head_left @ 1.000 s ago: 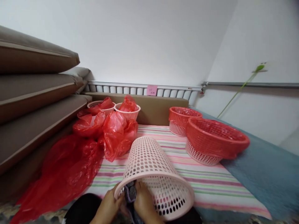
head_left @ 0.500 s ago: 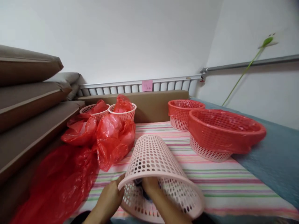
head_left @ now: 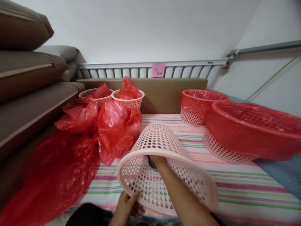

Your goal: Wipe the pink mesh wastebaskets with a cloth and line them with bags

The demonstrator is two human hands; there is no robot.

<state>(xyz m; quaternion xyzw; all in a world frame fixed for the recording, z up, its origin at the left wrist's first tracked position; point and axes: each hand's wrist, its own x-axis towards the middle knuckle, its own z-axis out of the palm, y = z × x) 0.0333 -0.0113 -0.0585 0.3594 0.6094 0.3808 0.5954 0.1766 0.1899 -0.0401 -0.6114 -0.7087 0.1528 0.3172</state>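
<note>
One wide striped sheet (head_left: 249, 188) spreads beneath and beyond both hands; well off to the left of the left hand, from where I stand, rises a stack of thick cushions (head_left: 25, 70); between those and the hands lie crumpled red plastic bags (head_left: 56, 169), with two pale baskets (head_left: 133, 104) beyond, red plastic in their mouths; to the right of the right hand stand two red-lined baskets (head_left: 230, 152).

Nearest, around the right hand, is the pale pink basket (head_left: 162, 138), tipped on its side, mouth towards the person; the left hand (head_left: 128, 204) grips its lower rim, thumb above, fingers curled beneath; the right hand (head_left: 157, 159) reaches deep inside, mostly hidden, so I can't tell how tightly its fingers close; just beside it shows a dark cloth (head_left: 152, 164).

The step looks like rubbing the inner wall; I'd brace the rim firmly with the left hand and turn the basket a little between strokes; I'd also press the cloth flat, working from base to mouth, lest it snag in the holes.
</note>
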